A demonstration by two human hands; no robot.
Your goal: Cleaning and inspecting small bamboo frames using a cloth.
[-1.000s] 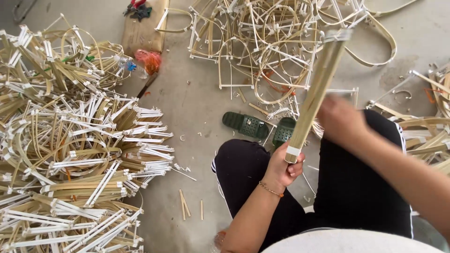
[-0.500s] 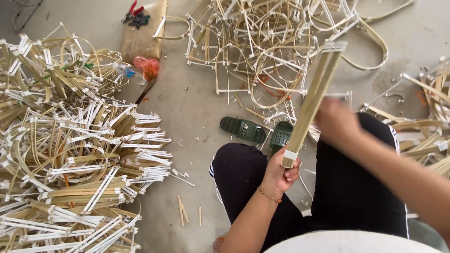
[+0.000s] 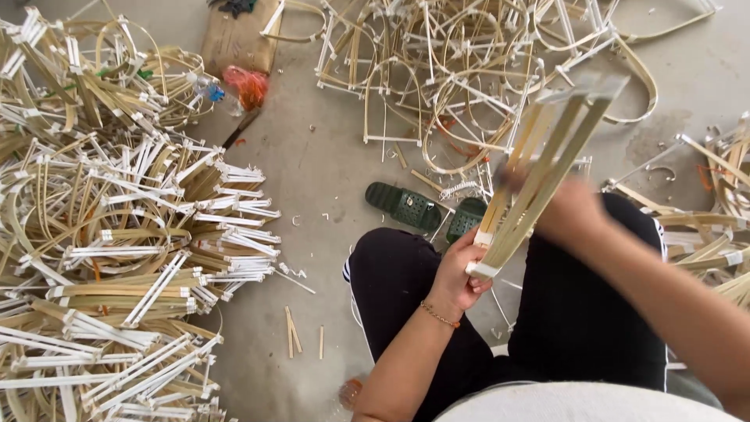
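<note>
Bamboo strips (image 3: 539, 172) slant upward, left hand (image 3: 461, 273) fingers gripping their base (right hand (image 3: 574, 211) blurred).

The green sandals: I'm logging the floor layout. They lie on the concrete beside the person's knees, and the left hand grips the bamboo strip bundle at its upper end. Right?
Not quite. The head view shows the left hand gripping the bamboo strip bundle at its lower, taped end. The green sandals do lie on the concrete by the knees.

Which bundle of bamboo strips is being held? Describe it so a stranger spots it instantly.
Start at the seated person's black trousers. Just above the knees, the left hand grips the lower end of a bamboo strip bundle. Unlike the piles lying on the floor, it stands raised, slanting up to the right, with white bands at its ends.
</note>
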